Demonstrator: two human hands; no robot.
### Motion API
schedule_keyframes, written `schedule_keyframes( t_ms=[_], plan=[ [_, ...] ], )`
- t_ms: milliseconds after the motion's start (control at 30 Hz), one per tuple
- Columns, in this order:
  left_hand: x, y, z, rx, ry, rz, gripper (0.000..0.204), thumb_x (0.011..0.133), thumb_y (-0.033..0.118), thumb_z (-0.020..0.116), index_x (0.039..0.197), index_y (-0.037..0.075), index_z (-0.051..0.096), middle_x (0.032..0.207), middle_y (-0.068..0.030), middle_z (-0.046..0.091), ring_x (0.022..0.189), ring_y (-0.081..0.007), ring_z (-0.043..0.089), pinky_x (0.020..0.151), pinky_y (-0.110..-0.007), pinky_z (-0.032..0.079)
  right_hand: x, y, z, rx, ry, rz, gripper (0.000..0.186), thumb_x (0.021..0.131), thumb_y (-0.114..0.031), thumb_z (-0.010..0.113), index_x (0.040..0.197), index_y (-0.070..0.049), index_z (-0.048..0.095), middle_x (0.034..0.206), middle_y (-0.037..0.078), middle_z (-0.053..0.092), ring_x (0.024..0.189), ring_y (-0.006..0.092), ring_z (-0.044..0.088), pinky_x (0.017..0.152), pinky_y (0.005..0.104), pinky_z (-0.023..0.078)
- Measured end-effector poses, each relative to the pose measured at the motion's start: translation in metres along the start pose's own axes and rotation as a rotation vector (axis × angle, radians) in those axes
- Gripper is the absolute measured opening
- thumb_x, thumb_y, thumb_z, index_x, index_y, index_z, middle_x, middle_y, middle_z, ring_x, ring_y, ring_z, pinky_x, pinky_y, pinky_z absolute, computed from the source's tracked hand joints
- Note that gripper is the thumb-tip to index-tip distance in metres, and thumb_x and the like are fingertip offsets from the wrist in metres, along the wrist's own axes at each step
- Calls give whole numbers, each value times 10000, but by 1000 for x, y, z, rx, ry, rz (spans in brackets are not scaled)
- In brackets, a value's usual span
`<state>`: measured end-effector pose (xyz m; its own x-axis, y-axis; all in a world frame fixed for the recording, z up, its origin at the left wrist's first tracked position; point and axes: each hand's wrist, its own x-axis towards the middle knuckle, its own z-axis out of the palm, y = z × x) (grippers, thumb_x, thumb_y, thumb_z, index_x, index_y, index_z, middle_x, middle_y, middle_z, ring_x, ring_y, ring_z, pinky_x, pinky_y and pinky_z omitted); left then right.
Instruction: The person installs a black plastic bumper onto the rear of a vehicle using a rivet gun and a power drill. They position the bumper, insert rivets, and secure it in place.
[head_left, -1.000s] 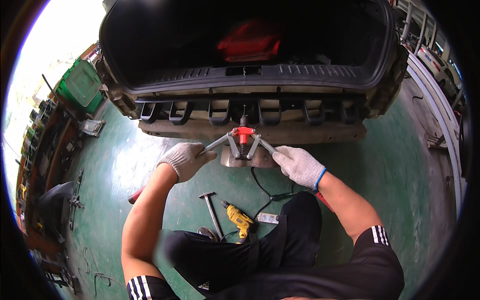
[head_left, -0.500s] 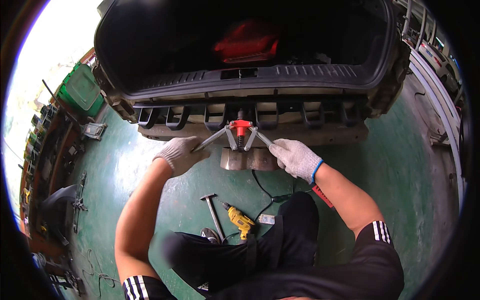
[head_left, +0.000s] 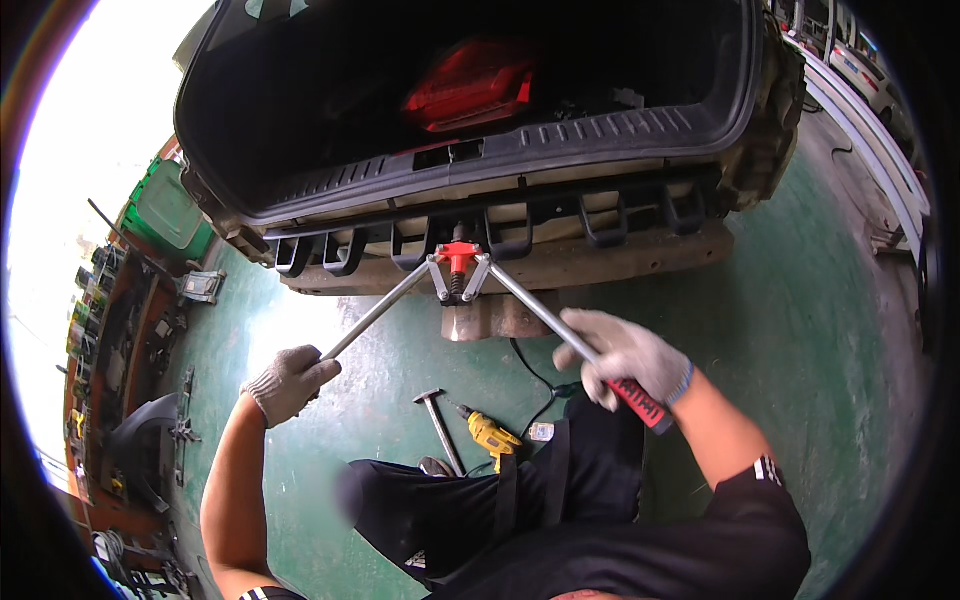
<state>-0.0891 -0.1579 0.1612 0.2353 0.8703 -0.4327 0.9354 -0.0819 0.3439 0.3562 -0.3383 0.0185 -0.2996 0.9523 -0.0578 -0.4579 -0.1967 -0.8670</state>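
Note:
A two-armed hand riveter (head_left: 459,256) with a red head and long silver levers is set nose-first against the black slotted bumper bracket (head_left: 408,243) at the back of a car. Its levers spread toward me in a wide V. My left hand (head_left: 292,385), in a knitted glove, is closed round the outer end of the left lever, hiding its grip. My right hand (head_left: 632,358), gloved too, loosely holds the right lever just above its red-and-black grip (head_left: 640,405), the shaft passing between thumb and fingers. Below the riveter's head is a curved metal piece (head_left: 492,321).
The open trunk (head_left: 330,150) holds a red tail light (head_left: 470,85). Near my legs on the green floor (head_left: 360,420) lie a hammer (head_left: 440,432), a yellow corded drill (head_left: 492,435) and a small box (head_left: 541,432). A shelf stands left; metal rails (head_left: 870,140) run along the right.
Both hands have slid outward along the levers, away from the riveter's head and toward the grips. The levers now slope more toward me. The whole view has shifted and tilted slightly.

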Motion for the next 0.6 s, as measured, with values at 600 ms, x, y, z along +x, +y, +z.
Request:
schedule_keyframes(
  t_ms=[600],
  plan=[
    [-80,67,115,-850,-178,-101,312,1101,205,603,1354,25,570,828,-42,550,605,-142,497,552,-325,437,-1,91,191,284,258,-242,867,1129,11,451,1782,-188,-83,966,97,605,542,112,516,478,276,500]
  ],
)
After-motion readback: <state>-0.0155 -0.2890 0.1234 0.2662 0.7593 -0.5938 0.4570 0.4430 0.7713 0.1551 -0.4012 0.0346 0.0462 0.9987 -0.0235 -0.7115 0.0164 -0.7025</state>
